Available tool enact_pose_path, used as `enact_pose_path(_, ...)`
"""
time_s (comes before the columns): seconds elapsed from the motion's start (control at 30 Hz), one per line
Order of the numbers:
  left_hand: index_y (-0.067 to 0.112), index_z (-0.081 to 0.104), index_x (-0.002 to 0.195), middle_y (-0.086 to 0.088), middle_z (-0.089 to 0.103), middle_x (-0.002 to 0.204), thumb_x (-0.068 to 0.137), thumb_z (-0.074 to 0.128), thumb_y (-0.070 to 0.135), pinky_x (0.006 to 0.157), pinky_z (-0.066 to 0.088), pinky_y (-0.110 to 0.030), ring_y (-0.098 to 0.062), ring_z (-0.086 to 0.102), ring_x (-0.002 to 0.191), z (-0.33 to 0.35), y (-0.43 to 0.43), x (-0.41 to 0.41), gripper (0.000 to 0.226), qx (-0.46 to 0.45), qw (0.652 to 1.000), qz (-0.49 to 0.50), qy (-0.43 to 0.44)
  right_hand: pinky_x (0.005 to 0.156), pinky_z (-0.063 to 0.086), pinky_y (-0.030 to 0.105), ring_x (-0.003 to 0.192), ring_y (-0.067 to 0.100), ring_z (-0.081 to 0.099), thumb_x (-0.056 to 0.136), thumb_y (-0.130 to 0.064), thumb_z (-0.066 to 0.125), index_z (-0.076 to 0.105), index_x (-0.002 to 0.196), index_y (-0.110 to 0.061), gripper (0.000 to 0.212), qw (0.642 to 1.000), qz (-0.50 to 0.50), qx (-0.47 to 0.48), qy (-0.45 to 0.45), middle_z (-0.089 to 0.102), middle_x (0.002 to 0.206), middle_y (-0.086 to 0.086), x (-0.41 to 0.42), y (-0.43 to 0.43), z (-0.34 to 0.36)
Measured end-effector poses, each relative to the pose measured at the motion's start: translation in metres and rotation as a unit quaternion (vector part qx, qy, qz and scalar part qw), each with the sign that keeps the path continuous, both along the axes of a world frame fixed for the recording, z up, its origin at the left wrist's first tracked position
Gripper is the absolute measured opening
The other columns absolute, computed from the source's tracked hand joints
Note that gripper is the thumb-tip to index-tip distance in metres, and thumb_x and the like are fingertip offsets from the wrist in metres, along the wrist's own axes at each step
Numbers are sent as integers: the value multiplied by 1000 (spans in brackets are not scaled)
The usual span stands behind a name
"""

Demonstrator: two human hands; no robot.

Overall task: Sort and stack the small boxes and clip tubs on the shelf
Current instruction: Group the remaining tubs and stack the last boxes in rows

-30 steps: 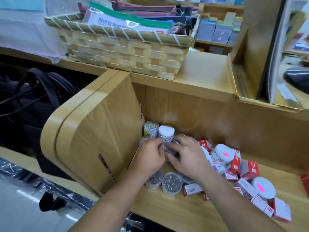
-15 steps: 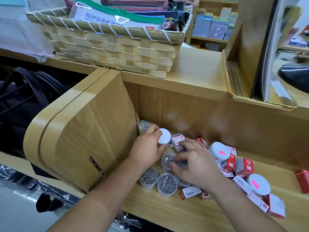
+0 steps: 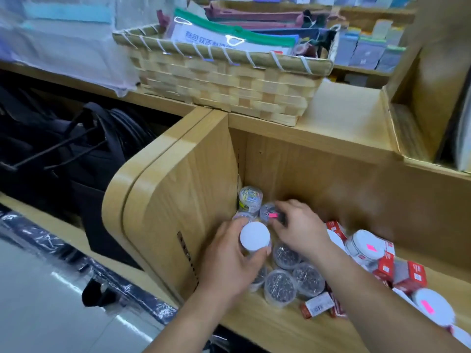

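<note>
Head camera is looking down on a pale wooden shelf (image 3: 254,324) whose rounded side panel (image 3: 178,200) is serving as the landmark. Above and behind that panel a woven basket (image 3: 224,82) is sitting on the upper board, carrying a zip pouch (image 3: 229,39) with blue Chinese print too blurred to read. To the panel's left, black bags (image 3: 76,154) are lying in shadow. Just right of the panel the left hand (image 3: 229,261) is wrapping its fingers round a white-lidded tub (image 3: 254,239), lid upward, probably so that it is going down flat onto the tubs beneath. Further right of the panel the right hand (image 3: 300,230) is curling its fingers onto a pink-tagged tub (image 3: 270,212), seemingly gripping it, though blur is softening the fingertips. In the corner where the panel is meeting the back wall, a colourful clip tub (image 3: 251,200) is standing upright, likely starting the sorted group. Near the panel's foot, clear tubs (image 3: 280,287) of silvery pins are crowding together, contents showing through their tops. Well right of the panel, red-and-white small boxes (image 3: 410,273) are lying jumbled among white-lidded jars (image 3: 367,247) bearing pink stickers. Their print is too small to read. One barcode box (image 3: 317,304) is lying by the front edge.
</note>
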State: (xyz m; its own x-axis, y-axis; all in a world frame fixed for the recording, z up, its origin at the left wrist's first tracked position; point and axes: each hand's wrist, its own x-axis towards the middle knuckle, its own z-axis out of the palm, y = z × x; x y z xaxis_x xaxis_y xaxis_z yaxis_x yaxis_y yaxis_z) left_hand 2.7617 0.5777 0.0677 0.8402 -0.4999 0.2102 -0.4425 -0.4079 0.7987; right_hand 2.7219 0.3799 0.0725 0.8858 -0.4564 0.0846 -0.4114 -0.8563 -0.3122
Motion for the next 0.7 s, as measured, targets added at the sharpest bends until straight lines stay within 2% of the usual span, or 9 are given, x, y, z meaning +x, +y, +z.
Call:
enact_pose_path(0.07, 38, 57, 124, 16, 58, 113, 74, 78, 53, 84, 54, -36, -8, 62, 99, -1, 4, -5, 57, 4, 1000, 5, -11, 92, 43, 38, 114, 26, 54, 91, -57, 48, 60, 125, -33, 44, 995, 8, -82, 56, 57, 119, -1, 8, 4, -5)
enact_pose_path(0.13, 37, 59, 123, 14, 56, 110, 74, 80, 50, 85, 53, -36, -8, 61, 100, -2, 12, -8, 55, -4, 1000, 19, -6, 94, 39, 38, 116, 25, 50, 90, -64, 47, 64, 121, -35, 46, 991, 6, -112, 77, 55, 120, 0, 10, 7, -7)
enact_pose_path(0.33, 36, 63, 118, 16, 57, 108, 76, 81, 43, 83, 57, -37, -6, 64, 100, -5, 34, -21, 47, -59, 997, 52, -14, 93, 44, 36, 108, 22, 59, 76, -63, 68, 72, 108, -35, 43, 999, -17, -31, 41, 70, 103, -1, 8, 9, 8)
enact_pose_path(0.43, 35, 62, 121, 17, 59, 110, 76, 81, 45, 80, 56, -34, -6, 66, 94, -3, 42, -28, 50, -58, 996, 58, -28, 90, 47, 35, 105, 21, 58, 69, -59, 73, 70, 106, -30, 47, 998, -25, 2, -62, 70, 101, -6, -5, 17, 15)
enact_pose_path(0.53, 32, 64, 121, 15, 63, 110, 77, 82, 44, 79, 56, -34, -6, 66, 91, -4, 49, -32, 49, -60, 996, 57, -36, 83, 51, 32, 97, 10, 58, 65, -54, 75, 67, 102, -33, 44, 985, -19, 89, -147, 65, 100, -15, -11, 27, 24)
enact_pose_path(0.6, 32, 63, 120, 16, 64, 113, 79, 81, 43, 80, 56, -34, -7, 67, 93, -7, 55, -38, 46, -65, 996, 54, -32, 78, 52, 31, 87, 6, 59, 66, -46, 80, 67, 101, -33, 40, 979, 4, 138, -152, 63, 100, -15, -2, 41, 28)
enact_pose_path(0.7, 31, 63, 119, 20, 63, 116, 81, 81, 40, 86, 55, -30, -4, 66, 102, -8, 62, -48, 43, -77, 995, 51, -32, 78, 53, 33, 79, 11, 61, 67, -36, 85, 70, 100, -26, 38, 979, 22, 149, -140, 67, 100, -8, 15, 57, 18)
